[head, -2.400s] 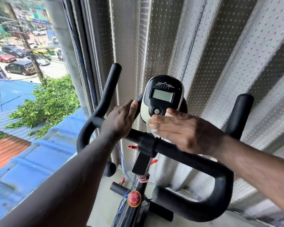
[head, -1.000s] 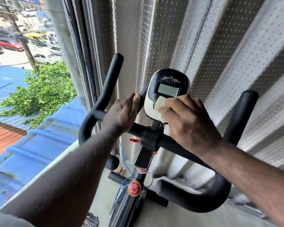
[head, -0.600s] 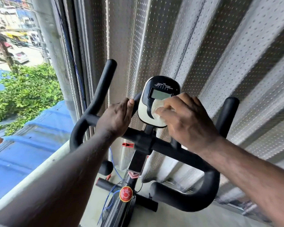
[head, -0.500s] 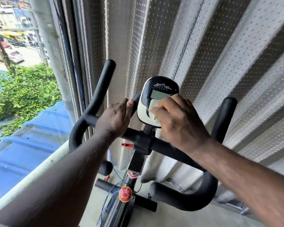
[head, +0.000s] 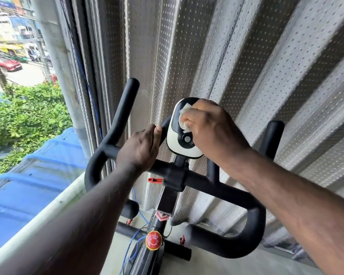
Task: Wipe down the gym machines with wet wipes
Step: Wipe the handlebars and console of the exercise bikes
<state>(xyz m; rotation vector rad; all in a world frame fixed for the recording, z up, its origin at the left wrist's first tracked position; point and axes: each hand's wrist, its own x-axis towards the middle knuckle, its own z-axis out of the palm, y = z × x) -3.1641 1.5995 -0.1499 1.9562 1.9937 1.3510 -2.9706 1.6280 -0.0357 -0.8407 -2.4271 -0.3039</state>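
Moved up the console (head: 179, 144), the wipe (head: 184, 116) is clutched by the right hand (head: 213, 128), the handlebar (head: 115, 124) beside it by the left hand (head: 139, 149).

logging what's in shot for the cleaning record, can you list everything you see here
handlebar: 1, black, centre, on the bike stem
console: 1, white and black, above the handlebar clamp
wet wipe: 1, white, against the console's upper face
knob: 1, red, low on the bike frame
lever: 1, red, left of the clamp
cable: blue, count unclear, running down by the wall and frame
wall: 1, grey perforated metal, behind the bike
roof: 1, blue, outside lower left
bushes: green, outside left
car: 1, red, on the street upper left
left hand: grips the handlebar
right hand: holds the wet wipe against the console
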